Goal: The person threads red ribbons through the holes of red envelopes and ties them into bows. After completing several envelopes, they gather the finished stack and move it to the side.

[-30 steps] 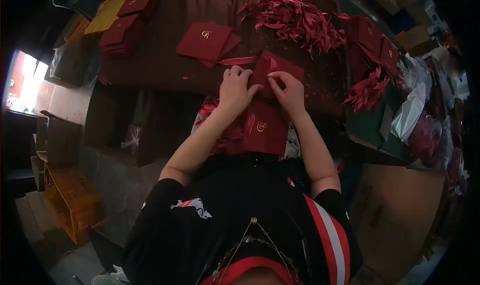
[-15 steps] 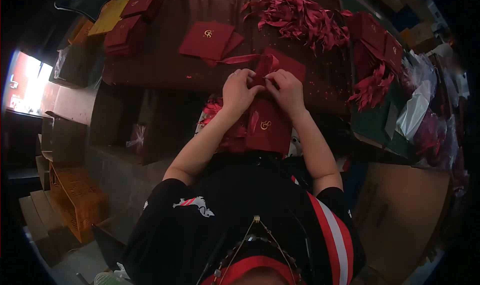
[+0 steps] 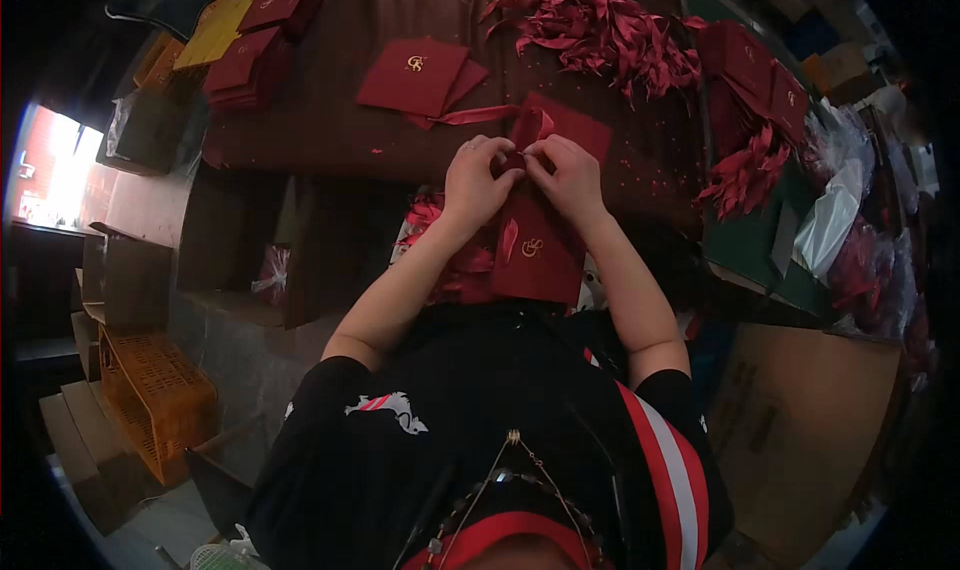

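Note:
A dark red gift bag or folder with a gold monogram lies over the table's front edge and down toward my lap. Its upper part rests on the table beyond my hands. My left hand and my right hand meet over its middle, fingertips nearly touching. Each pinches the red ribbon, which loops up between them and trails left across the table. A short piece of ribbon hangs on the front below my fingers. My fingertips partly hide where the ribbon meets the bag.
Matching red pieces lie on the brown-covered table, with stacks at the left. A heap of cut red ribbons sits at the back. More red pieces and plastic wrap are right. An orange crate stands lower left.
Both hands stay over the same spot; the right fingertips have shifted slightly left, closer to the left ones. The lower part of the bag has shifted up slightly.

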`<action>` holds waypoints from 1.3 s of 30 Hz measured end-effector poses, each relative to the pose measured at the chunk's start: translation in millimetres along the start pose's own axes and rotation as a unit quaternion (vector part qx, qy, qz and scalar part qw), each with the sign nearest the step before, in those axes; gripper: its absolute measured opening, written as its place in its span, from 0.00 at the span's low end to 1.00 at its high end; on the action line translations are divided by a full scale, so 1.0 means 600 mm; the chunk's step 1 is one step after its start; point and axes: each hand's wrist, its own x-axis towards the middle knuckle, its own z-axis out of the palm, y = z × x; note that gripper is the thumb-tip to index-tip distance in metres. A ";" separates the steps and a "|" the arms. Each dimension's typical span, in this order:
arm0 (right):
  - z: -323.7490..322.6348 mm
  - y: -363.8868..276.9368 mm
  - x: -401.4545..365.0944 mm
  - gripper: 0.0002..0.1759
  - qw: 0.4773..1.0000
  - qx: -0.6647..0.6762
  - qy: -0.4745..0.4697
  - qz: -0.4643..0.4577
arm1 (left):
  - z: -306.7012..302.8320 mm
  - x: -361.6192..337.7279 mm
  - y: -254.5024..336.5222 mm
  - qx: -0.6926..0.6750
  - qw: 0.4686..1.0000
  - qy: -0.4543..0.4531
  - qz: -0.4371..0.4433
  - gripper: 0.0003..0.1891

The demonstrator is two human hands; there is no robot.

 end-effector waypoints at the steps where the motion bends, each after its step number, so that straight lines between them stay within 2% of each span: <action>1: 0.001 -0.001 0.000 0.06 1.000 0.021 0.004 0.020 | 0.000 0.000 -0.002 0.000 1.000 0.000 0.001 0.19; 7: 0.008 -0.007 0.002 0.06 0.997 0.041 0.006 0.057 | -0.001 -0.006 0.002 -0.013 1.000 -0.001 0.023 0.18; 9: 0.013 -0.004 0.002 0.06 0.997 0.050 0.015 0.059 | -0.004 -0.012 0.011 0.039 0.993 0.036 0.107 0.16; 10: 0.015 0.000 0.002 0.06 0.997 0.053 0.010 0.053 | -0.008 -0.011 0.011 0.040 0.993 0.036 0.108 0.16; 12: 0.010 -0.003 0.002 0.06 0.997 0.054 0.005 0.050 | -0.025 -0.004 0.003 -0.096 0.995 -0.032 0.021 0.14; 13: 0.002 -0.010 0.003 0.08 0.997 0.060 0.012 0.050 | -0.039 0.003 -0.006 -0.121 0.990 -0.075 -0.015 0.14; 14: -0.002 -0.014 0.004 0.10 0.996 0.067 0.018 0.049 | -0.043 0.009 -0.010 -0.120 0.990 -0.077 -0.014 0.14; 16: 0.001 -0.013 0.005 0.10 0.995 0.070 0.003 0.073 | -0.051 0.019 -0.016 0.095 0.994 -0.022 0.058 0.14; 18: 0.003 -0.012 0.009 0.11 0.993 0.073 -0.013 0.094 | -0.036 0.031 -0.033 0.108 0.992 -0.002 0.072 0.12; 20: 0.002 -0.008 0.010 0.12 0.982 0.100 -0.045 0.157 | -0.027 0.044 -0.041 0.058 0.992 -0.057 0.100 0.08; 24: 0.002 0.008 0.006 0.16 0.984 0.112 -0.029 0.135 | -0.036 0.047 -0.027 0.072 0.989 -0.039 0.119 0.06; 26: -0.008 -0.001 0.004 0.21 0.983 0.112 0.010 0.143 | -0.048 0.043 -0.028 0.096 0.986 0.016 0.134 0.05; 29: -0.012 0.005 -0.002 0.22 0.980 0.107 0.056 0.155 | -0.098 0.049 -0.081 0.077 0.993 0.087 0.018 0.04; 31: -0.014 0.007 -0.003 0.21 0.979 0.106 0.058 0.164 | -0.131 0.034 -0.090 0.122 0.987 0.099 0.004 0.05; 33: -0.009 0.011 -0.001 0.19 0.984 0.094 0.048 0.146 | -0.133 0.016 -0.100 0.102 0.990 0.091 -0.017 0.05; 35: -0.005 0.010 -0.002 0.19 0.982 0.103 0.056 0.151 | -0.122 0.004 -0.101 0.174 0.976 0.125 0.041 0.11; 36: -0.005 0.012 -0.001 0.18 0.980 0.109 0.061 0.154 | -0.124 0.001 -0.074 0.180 0.978 0.096 0.032 0.22; 38: -0.001 0.022 0.001 0.17 0.977 0.119 0.050 0.168 | -0.115 0.003 -0.030 0.168 0.970 0.080 0.158 0.29; 39: -0.006 0.026 0.005 0.15 0.974 0.129 0.038 0.183 | -0.106 -0.002 -0.014 0.167 0.967 0.025 0.192 0.32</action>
